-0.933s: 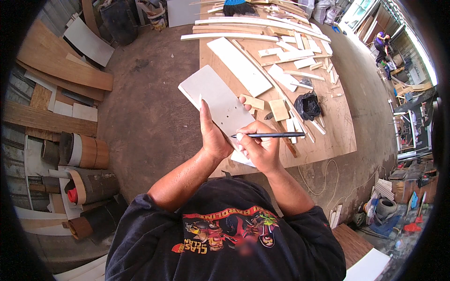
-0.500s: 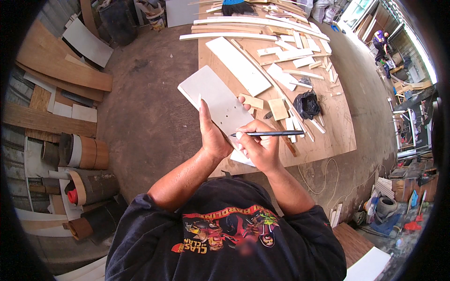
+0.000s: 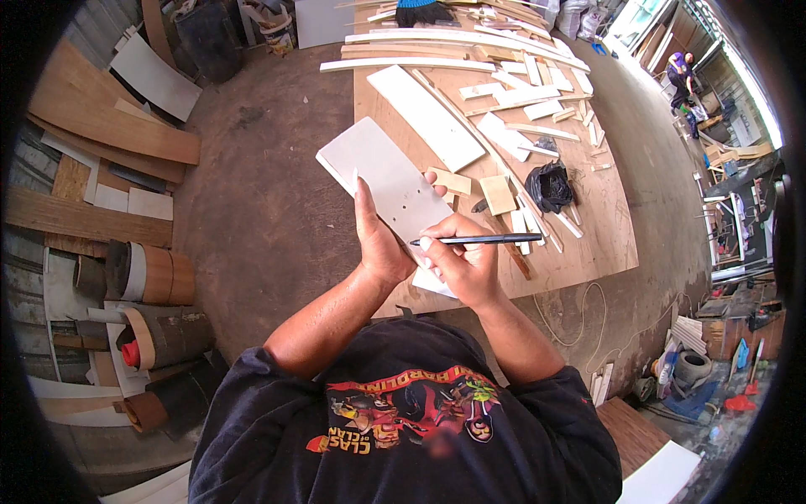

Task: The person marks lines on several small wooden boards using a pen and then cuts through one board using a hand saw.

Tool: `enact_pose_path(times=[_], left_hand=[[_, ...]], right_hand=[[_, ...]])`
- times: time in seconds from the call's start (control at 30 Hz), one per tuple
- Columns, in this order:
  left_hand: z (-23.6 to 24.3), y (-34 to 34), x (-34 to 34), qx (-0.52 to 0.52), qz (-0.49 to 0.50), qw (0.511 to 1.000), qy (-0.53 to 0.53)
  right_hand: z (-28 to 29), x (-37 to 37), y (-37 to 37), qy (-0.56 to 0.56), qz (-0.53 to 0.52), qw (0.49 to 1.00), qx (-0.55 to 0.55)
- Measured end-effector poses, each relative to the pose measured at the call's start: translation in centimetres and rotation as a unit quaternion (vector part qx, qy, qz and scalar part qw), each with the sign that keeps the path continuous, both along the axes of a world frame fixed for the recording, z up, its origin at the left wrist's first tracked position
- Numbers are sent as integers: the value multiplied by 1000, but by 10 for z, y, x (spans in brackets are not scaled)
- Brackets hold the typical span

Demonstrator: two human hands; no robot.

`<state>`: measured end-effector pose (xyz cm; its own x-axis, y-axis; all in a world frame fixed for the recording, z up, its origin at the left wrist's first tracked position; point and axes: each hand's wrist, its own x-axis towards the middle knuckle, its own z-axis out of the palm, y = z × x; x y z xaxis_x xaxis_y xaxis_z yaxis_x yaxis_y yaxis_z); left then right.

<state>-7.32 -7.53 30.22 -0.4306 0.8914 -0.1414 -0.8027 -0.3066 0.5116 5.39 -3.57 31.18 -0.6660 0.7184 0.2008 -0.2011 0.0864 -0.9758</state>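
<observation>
My left hand (image 3: 384, 244) is closed around the lower part of a white rectangular board (image 3: 378, 172), thumb along its near-left edge and fingertips showing at the right edge. Several small dark holes dot the board's face. In my right hand (image 3: 462, 260) a black pen (image 3: 491, 239) is pinched, its tip at the board's lower left edge. The board is held tilted above the near left corner of a plywood table (image 3: 604, 244). Just beyond my right hand lie small light wood blocks (image 3: 498, 195) on the table.
Long white strips (image 3: 411, 65) and a white plank (image 3: 426, 118) lie across the table, with a black plastic bag (image 3: 550, 187) at right. Sheets and rolls (image 3: 159, 273) line the left wall. A cable (image 3: 600, 311) crosses the floor. Another person (image 3: 682, 80) works far right.
Almost nothing differs. The board, the pen and both hands have shifted very slightly left in view, along with the table.
</observation>
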Motion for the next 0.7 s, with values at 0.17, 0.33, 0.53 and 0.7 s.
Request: enact_pose_path(times=[0.17,0.33,0.53,0.7], left_hand=[[-2,0,0,-5,-2,1000,-12],[-4,-1,-1,-1,1,1000,-4],[-3,-1,0,6,0,1000,-10],[-4,-1,1,5,4,1000,-13]], right_hand=[[-5,-1,3,-1,-1,999,33],[-2,-1,0,14,0,1000,8],[-4,-1,-1,-2,-7,1000,11],[-10,1,-1,-7,-21,1000,16]])
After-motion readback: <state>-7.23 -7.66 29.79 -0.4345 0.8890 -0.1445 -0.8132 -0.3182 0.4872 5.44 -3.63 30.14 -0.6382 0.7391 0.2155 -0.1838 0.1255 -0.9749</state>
